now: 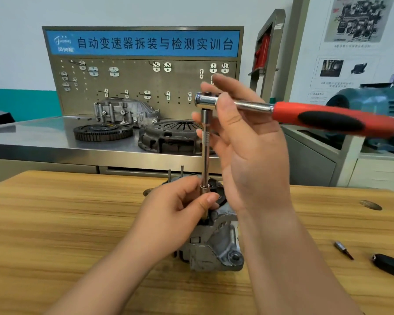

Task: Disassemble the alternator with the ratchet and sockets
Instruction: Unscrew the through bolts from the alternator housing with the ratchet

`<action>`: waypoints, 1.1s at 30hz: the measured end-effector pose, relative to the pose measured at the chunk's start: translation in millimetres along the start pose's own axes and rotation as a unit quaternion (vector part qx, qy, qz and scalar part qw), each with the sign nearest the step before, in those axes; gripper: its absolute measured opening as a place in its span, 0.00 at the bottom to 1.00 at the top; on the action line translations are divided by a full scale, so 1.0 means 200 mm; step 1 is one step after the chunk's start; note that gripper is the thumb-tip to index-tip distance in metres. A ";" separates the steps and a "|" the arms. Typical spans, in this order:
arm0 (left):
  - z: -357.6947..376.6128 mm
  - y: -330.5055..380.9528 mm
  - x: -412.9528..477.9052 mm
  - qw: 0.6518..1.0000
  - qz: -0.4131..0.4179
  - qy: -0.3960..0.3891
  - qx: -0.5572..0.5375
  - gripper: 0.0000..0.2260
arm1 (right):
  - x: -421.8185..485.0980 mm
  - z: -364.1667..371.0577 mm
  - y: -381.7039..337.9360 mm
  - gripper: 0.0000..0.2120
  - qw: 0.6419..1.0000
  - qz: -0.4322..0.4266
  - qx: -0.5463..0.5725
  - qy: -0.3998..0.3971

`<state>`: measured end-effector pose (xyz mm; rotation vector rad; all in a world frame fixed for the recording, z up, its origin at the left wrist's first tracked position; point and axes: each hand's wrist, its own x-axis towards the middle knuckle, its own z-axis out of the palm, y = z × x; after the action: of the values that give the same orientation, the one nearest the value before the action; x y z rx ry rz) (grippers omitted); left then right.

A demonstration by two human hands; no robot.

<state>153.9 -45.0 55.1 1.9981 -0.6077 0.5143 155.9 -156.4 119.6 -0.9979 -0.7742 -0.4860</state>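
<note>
Here, before a sign (pixel 143 43) reading "自动变速器拆装与检测实训台", the left hand (pixel 178 205) pinches the socket (pixel 204 188), and the right hand (pixel 248 144) grips the ratchet (pixel 328 117).

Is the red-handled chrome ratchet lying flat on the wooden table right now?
No, the right hand holds the red-handled chrome ratchet up on a long chrome extension bar that stands on the grey metal alternator.

The ratchet (pixel 255 105) has a mirror-bright chrome head and shaft, and a matt red and black grip that looks like plastic. The extension bar (pixel 205 146) is polished metal with a knurled band. The alternator (pixel 216 242) is dull, rough cast metal. The surface (pixel 66 223) shows matt wood grain.
</note>
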 end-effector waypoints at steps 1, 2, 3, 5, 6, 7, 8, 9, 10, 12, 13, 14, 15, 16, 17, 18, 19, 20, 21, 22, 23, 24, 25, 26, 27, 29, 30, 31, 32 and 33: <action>0.00 0.00 0.00 1.000 -0.001 0.000 0.004 0.05 | 0.00 0.00 -0.01 0.09 0.999 -0.026 -0.035 -0.011; 0.00 0.00 0.00 1.000 -0.001 0.002 0.008 0.05 | 0.00 -0.01 -0.01 0.10 0.997 -0.042 -0.056 -0.022; 0.00 0.00 0.00 1.000 0.003 0.005 0.010 0.06 | 0.00 -0.01 -0.01 0.10 0.997 -0.043 -0.057 -0.025; 0.00 0.00 0.00 1.000 0.013 0.002 0.001 0.09 | 0.00 -0.01 -0.01 0.10 1.000 -0.013 -0.015 -0.023; -0.01 0.00 0.00 1.000 0.018 -0.006 -0.008 0.11 | 0.00 -0.01 0.00 0.10 1.000 0.010 0.013 -0.022; -0.01 0.00 0.00 1.000 0.020 -0.016 -0.015 0.13 | 0.00 -0.01 0.00 0.10 0.998 0.034 0.042 -0.023; -0.02 -0.01 -0.01 0.999 0.020 -0.025 -0.016 0.14 | 0.00 -0.01 0.00 0.11 0.995 0.060 0.074 -0.024; -0.02 -0.01 -0.01 0.999 0.021 -0.029 -0.015 0.13 | 0.01 -0.02 0.00 0.12 0.990 0.087 0.104 -0.023; -0.02 -0.01 -0.01 0.999 0.024 -0.030 -0.014 0.11 | 0.01 -0.02 -0.01 0.14 0.985 0.112 0.127 -0.025; -0.01 -0.01 0.00 0.999 0.028 -0.024 -0.012 0.05 | 0.01 -0.03 0.00 0.17 0.979 0.143 0.142 -0.029; 0.00 -0.01 0.00 0.999 0.026 -0.020 -0.011 0.04 | 0.01 -0.03 0.00 0.17 0.980 0.145 0.137 -0.027; 0.00 -0.02 0.00 1.000 0.021 -0.015 -0.012 0.03 | 0.01 -0.03 0.01 0.17 0.982 0.139 0.124 -0.023; 0.00 -0.02 0.00 1.000 0.015 -0.009 -0.012 0.03 | 0.00 -0.03 0.01 0.16 0.987 0.126 0.102 -0.018; 0.01 -0.02 0.00 1.000 0.008 -0.004 -0.014 0.03 | 0.00 -0.03 0.02 0.14 0.992 0.104 0.071 -0.015; 0.01 -0.02 -0.01 1.000 -0.002 -0.001 -0.018 0.03 | 0.00 -0.03 0.02 0.11 0.997 0.075 0.033 -0.014; 0.01 -0.02 -0.01 1.000 -0.012 0.000 -0.023 0.04 | 0.00 -0.03 0.02 0.10 0.999 0.035 -0.011 -0.015; 0.01 -0.02 -0.01 0.999 -0.023 0.000 -0.028 0.04 | 0.00 -0.03 0.01 0.10 0.998 -0.014 -0.058 -0.018; 0.01 -0.02 -0.01 0.999 -0.030 0.000 -0.030 0.05 | 0.00 -0.03 0.00 0.11 0.992 -0.064 -0.105 -0.025; 0.01 -0.01 -0.01 0.999 -0.034 -0.001 -0.030 0.06 | 0.00 -0.03 0.00 0.12 0.983 -0.105 -0.148 -0.036; 0.01 -0.01 -0.01 0.999 -0.033 0.000 -0.028 0.06 | 0.00 -0.03 0.00 0.13 0.974 -0.130 -0.179 -0.045; 0.01 -0.01 -0.01 0.999 -0.030 0.001 -0.027 0.05 | 0.00 -0.03 0.00 0.13 0.972 -0.133 -0.190 -0.048; 0.01 -0.01 -0.01 0.999 -0.025 0.003 -0.025 0.05 | -0.01 -0.03 0.01 0.12 0.975 -0.118 -0.182 -0.043; 0.01 -0.01 -0.01 0.999 -0.019 0.006 -0.026 0.04 | -0.01 -0.02 0.01 0.12 0.983 -0.088 -0.160 -0.032; 0.01 -0.01 -0.01 1.000 -0.010 0.010 -0.026 0.04 | -0.01 -0.01 0.01 0.11 0.991 -0.046 -0.124 -0.022; 0.01 0.00 -0.01 1.000 0.001 0.011 -0.022 0.05 | -0.01 -0.01 0.00 0.11 0.997 0.002 -0.078 -0.012; 0.00 0.01 -0.01 1.000 0.025 0.006 0.004 0.08 | 0.00 -0.01 -0.01 0.15 0.996 0.086 0.005 0.004; 0.00 0.01 -0.01 0.999 0.030 -0.003 0.013 0.08 | 0.00 -0.01 -0.01 0.18 0.993 0.117 0.035 0.009; -0.01 0.01 -0.01 0.999 0.029 -0.017 0.015 0.07 | 0.00 -0.02 -0.02 0.21 0.989 0.139 0.059 0.010; -0.01 0.01 0.00 0.999 0.026 -0.027 0.013 0.07 | 0.01 -0.02 -0.03 0.24 0.985 0.154 0.076 0.010; -0.01 0.01 0.00 0.999 0.021 -0.035 0.005 0.07 | 0.01 -0.03 -0.03 0.25 0.983 0.163 0.083 0.010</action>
<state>152.4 -44.2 57.8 2.0227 -0.6921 0.4756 154.7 -164.3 123.2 -0.9399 -0.6070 -0.1446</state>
